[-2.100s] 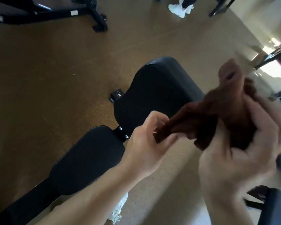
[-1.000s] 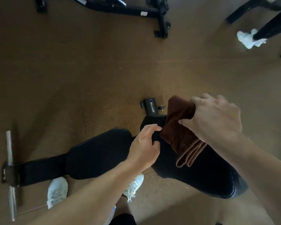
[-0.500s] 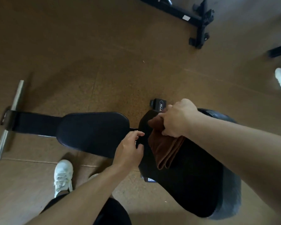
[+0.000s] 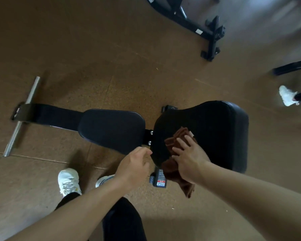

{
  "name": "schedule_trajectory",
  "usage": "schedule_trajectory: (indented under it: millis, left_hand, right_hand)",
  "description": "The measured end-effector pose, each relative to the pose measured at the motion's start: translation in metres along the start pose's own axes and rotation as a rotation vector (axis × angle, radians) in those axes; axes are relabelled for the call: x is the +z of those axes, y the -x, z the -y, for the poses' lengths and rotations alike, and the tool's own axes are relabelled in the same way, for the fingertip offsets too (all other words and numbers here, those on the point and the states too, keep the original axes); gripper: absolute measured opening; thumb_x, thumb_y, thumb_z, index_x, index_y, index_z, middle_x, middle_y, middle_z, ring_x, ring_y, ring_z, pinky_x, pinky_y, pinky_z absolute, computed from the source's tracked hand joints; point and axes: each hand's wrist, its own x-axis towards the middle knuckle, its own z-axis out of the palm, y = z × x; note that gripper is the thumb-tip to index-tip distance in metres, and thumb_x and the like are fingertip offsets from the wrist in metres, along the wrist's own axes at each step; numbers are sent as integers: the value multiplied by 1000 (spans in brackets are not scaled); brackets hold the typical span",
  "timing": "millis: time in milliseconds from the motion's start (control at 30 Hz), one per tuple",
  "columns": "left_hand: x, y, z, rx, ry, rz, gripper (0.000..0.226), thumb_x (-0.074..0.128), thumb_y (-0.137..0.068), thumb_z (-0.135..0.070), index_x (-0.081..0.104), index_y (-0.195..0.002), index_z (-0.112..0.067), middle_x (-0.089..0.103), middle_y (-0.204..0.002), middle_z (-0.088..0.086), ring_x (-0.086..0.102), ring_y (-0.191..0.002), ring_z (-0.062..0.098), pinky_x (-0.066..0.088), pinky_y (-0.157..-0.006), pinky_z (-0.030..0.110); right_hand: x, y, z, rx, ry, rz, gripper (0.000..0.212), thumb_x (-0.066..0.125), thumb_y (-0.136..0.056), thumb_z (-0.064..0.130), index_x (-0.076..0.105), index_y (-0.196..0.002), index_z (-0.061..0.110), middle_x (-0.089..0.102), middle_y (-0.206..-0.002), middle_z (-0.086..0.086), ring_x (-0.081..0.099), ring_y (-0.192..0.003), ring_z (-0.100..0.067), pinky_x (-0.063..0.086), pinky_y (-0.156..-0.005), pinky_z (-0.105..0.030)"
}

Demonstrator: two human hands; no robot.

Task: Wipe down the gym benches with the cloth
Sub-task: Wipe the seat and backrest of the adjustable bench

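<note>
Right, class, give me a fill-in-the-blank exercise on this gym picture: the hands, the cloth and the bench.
1. The cloth under the right hand is ____ in colour.
2. The right hand presses the cloth onto the ____ of the two bench pads.
3. The left hand holds ____.
4. The person's shoe on the floor is ____.

Missing words: brown; larger; nothing; white
</note>
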Motion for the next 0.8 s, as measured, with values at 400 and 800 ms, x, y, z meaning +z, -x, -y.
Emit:
schedule_trajectory:
  millis: [400, 800]
  left_hand:
    - [13, 7, -86, 191, 217, -47, 35, 56, -97, -19, 59, -130, -31, 60, -130, -16, 54, -122, 0, 44, -97, 23]
    - [49, 12, 14, -188, 232, -162, 33, 54, -95, -8, 62, -116, -31, 61, -117, -16, 58, -113, 6, 50, -99, 31]
  right_hand:
    - [-3, 98, -52, 431, -184, -425, 75, 9, -93, 42, 29, -161, 17, 9, -171, -6, -16, -156, -33, -14, -124, -55]
    - [12, -38, 15, 4, 131, -18, 62, 33, -105, 49, 29, -161, 26, 8, -172, -13, -8, -156, -45, -11, -120, -64]
